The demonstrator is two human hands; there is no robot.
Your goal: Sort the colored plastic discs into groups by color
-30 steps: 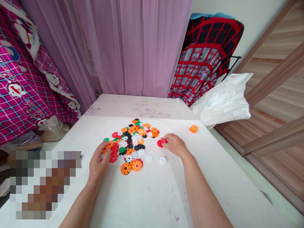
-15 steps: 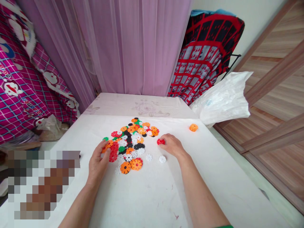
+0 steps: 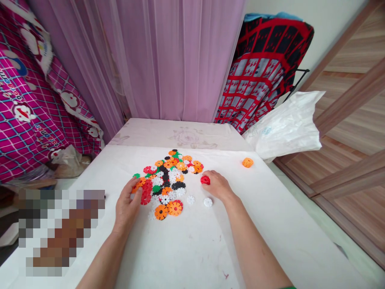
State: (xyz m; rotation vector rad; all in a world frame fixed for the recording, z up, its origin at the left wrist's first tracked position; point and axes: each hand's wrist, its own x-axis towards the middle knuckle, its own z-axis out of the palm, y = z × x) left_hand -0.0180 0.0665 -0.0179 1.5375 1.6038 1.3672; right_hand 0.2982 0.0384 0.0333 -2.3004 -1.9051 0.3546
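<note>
My right hand [image 3: 219, 185] pinches a small stack of red notched plastic discs [image 3: 205, 180] just above the white table, to the right of a loose pile. My left hand [image 3: 128, 200] rests at the pile's left edge, thumb and fingers apart. Beside its fingertips are orange discs [image 3: 139, 184] and several red discs [image 3: 146, 192]; I cannot tell whether it touches them. The pile also has white, green and black discs [image 3: 178, 186]. Two orange discs [image 3: 161, 212] lie at its near side. A white disc [image 3: 190, 199] and a white stack [image 3: 207, 202] lie below my right hand.
An orange cluster of joined discs [image 3: 248, 162] sits near the table's right edge. A white plastic bag [image 3: 284, 128] stands past the far right corner. Behind the table [image 3: 186, 253] hangs a purple curtain [image 3: 177, 60]. A wooden door [image 3: 345, 120] is at right.
The red stack in my right hand has tipped so that its face shows more. My left hand stays by the pile. The whole view has shifted slightly.
</note>
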